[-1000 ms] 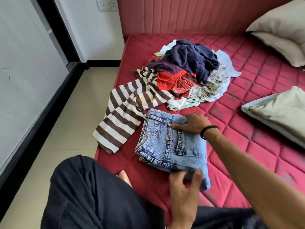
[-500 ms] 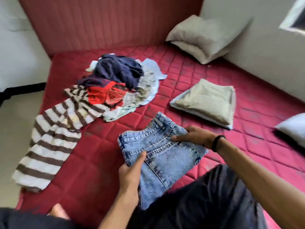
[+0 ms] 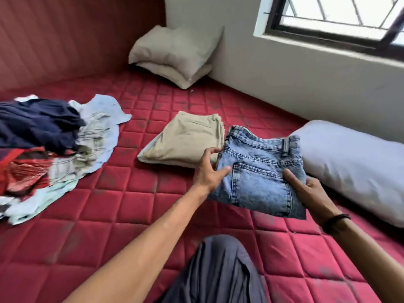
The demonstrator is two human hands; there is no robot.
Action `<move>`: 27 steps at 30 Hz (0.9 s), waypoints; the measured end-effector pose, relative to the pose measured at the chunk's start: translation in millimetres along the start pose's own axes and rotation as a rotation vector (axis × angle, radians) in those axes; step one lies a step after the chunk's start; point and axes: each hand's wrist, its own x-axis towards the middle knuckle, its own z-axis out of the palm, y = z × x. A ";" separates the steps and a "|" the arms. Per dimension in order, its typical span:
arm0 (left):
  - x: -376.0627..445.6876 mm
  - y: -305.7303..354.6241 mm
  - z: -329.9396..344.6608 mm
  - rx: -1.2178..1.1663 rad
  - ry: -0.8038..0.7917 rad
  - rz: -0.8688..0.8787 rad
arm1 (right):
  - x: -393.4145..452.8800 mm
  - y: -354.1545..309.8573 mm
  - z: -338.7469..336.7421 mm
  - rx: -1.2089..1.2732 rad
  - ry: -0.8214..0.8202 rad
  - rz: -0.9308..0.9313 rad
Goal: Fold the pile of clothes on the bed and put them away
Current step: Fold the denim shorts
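Daylight pours in from the window [image 3: 334, 16] at the upper right, its panes washed out to near white. The light is soft and even, bright on the grey wall [image 3: 273, 79] beneath it, with only faint shadows along the white pillow [image 3: 354, 165]. The whole picture is slightly smeared, most of all the clothes pile [image 3: 50, 149] at the left edge. The wide lens bends the red headboard [image 3: 76, 36] and stretches the corners.
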 end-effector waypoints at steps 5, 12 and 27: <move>-3.6 -69.6 37.0 0.246 -0.234 -0.100 | 3.6 61.6 -5.3 -0.690 0.149 0.135; -20.8 -97.9 30.7 0.312 -0.135 -0.004 | -20.3 78.9 80.4 -1.186 -0.023 -0.353; -130.1 -140.9 -158.8 0.526 0.017 -0.075 | -5.5 21.1 223.6 -1.425 -0.483 0.035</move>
